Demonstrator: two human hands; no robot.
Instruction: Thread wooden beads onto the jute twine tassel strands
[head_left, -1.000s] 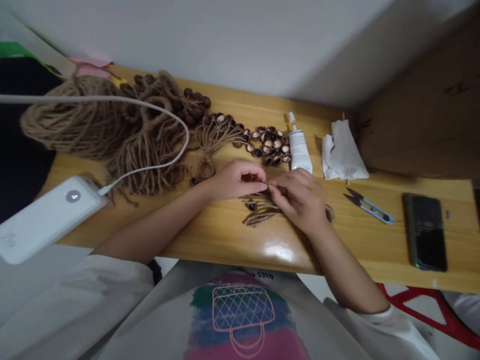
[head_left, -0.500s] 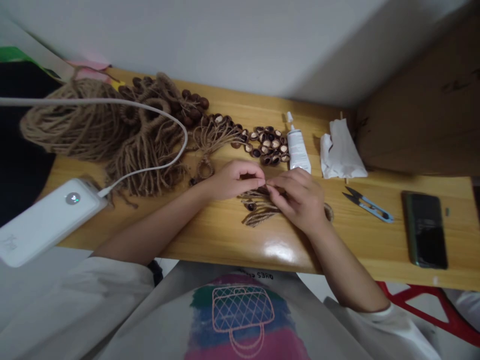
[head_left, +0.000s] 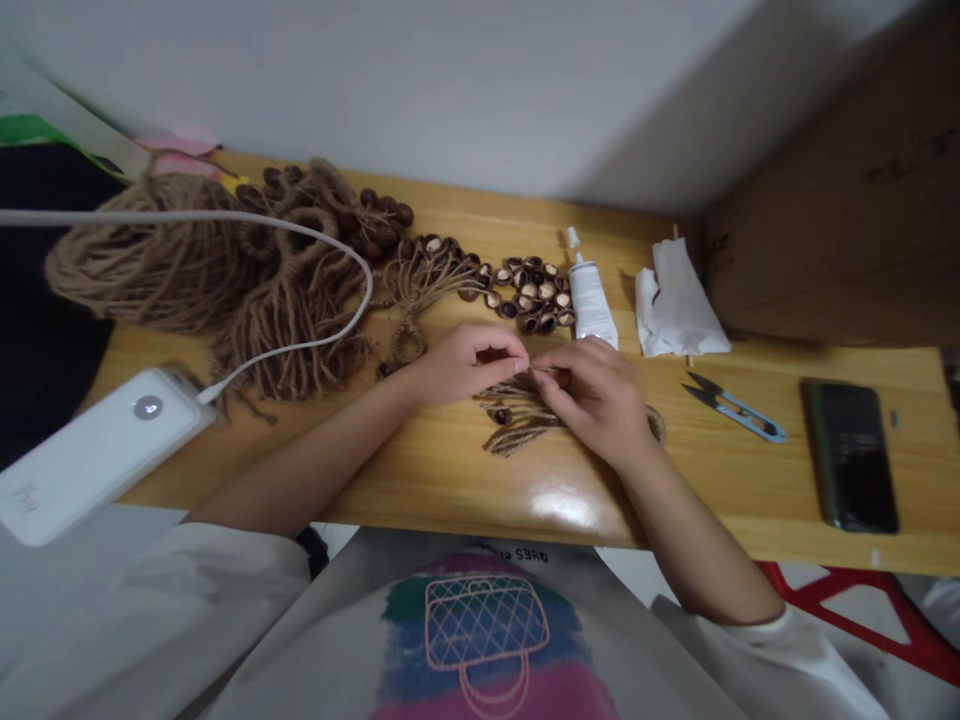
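Note:
My left hand [head_left: 466,365] is closed in a pinch, thumb against fingertips, in the middle of the table. Its tips almost meet those of my right hand [head_left: 596,400], which pinches too. A thin twine strand shows at the fingertips between them; its ends are hidden. Under my right hand lies a bundle of brown twine [head_left: 516,436] with loose, frayed ends pointing left. One dark half shell [head_left: 499,415] rests among those strands. Part of a twine-wrapped ring [head_left: 656,424] peeks out right of my right wrist.
Behind my hands lie several cut nut shells [head_left: 531,293] and a white glue tube [head_left: 592,305]. Rightward are a white packet [head_left: 679,305], blue thread snips [head_left: 739,412] and a phone [head_left: 851,455]. Leftward are a twine ball [head_left: 157,255], a tassel [head_left: 281,335] and a cabled power bank [head_left: 97,450].
My view has shifted very slightly. Both hands keep their pinch in nearly the same place, and the things on the table have not moved.

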